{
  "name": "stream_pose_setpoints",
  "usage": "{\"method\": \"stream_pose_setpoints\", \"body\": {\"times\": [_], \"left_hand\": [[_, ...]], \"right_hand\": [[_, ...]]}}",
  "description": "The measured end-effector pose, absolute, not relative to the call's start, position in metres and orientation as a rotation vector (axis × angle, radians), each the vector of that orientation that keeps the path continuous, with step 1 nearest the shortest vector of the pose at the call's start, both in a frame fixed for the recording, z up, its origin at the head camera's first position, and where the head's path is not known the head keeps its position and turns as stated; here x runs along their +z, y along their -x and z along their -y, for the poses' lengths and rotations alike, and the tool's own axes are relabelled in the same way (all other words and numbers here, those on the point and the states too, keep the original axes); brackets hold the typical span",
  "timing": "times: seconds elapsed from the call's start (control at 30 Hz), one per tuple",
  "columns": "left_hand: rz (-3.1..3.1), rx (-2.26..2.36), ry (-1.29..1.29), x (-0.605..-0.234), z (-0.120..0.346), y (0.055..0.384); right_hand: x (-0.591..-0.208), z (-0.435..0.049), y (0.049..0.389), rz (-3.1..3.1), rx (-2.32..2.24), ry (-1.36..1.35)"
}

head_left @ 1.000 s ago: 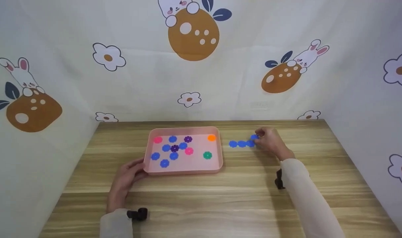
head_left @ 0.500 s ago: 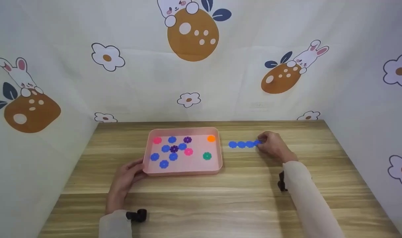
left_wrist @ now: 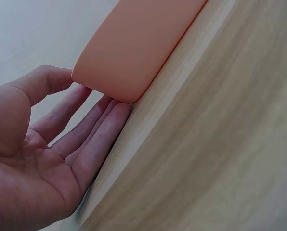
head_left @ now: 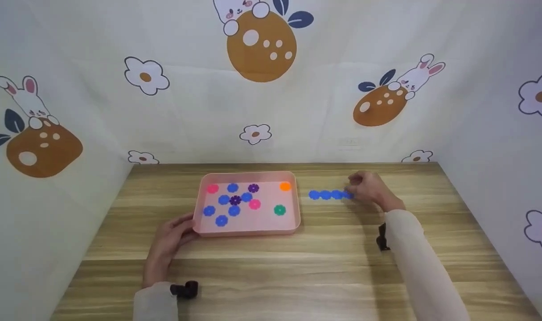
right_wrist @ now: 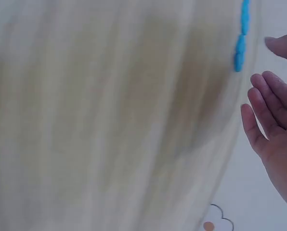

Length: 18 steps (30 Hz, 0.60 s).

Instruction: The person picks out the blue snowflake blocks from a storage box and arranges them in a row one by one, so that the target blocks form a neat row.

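My left hand (head_left: 166,243) is at the near left corner of a pink tray (head_left: 248,232). In the left wrist view the thumb tip meets the tray's rim and the loosely extended fingers touch the outside of its wall. Right of the tray, several blue flower-shaped plastic discs (head_left: 326,195) lie in a straight row on the table, overlapping at their edges. My right hand (head_left: 370,189) hovers by the right end of this row. In the right wrist view its thumb and fingers are spread apart, with a gap to the blue discs (right_wrist: 239,57) and nothing between them.
Inside the tray lie loose flower discs: several blue, two purple, two pink, an orange disc (head_left: 285,186) and a green disc (head_left: 280,210). A wood-grain table (head_left: 271,276) carries everything. Behind it hangs a patterned cloth (head_left: 195,111) with rabbits and flowers.
My right hand has lowered the last blue disc from a raised position into line with the row, then let go and lifted slightly. The left hand and tray have stayed in place.
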<state>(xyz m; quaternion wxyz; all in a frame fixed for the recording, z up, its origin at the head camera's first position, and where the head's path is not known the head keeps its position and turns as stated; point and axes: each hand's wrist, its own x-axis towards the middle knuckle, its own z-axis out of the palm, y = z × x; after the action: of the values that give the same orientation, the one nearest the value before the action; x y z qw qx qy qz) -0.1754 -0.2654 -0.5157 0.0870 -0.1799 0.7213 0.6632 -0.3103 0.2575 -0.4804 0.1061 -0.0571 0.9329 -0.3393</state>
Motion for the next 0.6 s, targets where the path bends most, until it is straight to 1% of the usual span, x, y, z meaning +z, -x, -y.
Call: {"method": "stream_pose_setpoints", "body": {"times": [0.17, 0.33, 0.47, 0.6], "left_hand": [[-2.151, 1.976, 0.547, -0.517, 0.265, 0.175], [-2.141, 2.047, 0.51, -0.517, 0.264, 0.175], [-2.144, 2.027, 0.518, -0.517, 0.264, 0.175], [-2.146, 2.004, 0.516, -0.516, 0.265, 0.176]], "right_hand": [[-0.454, -0.237, 0.321, -2.753, -1.057, 0.197], [-0.43, -0.201, 0.327, -2.785, -1.133, 0.294], [-0.419, -0.167, 0.33, -2.774, -1.195, 0.341], [-0.415, -0.133, 0.33, -2.778, -1.233, 0.385]]}}
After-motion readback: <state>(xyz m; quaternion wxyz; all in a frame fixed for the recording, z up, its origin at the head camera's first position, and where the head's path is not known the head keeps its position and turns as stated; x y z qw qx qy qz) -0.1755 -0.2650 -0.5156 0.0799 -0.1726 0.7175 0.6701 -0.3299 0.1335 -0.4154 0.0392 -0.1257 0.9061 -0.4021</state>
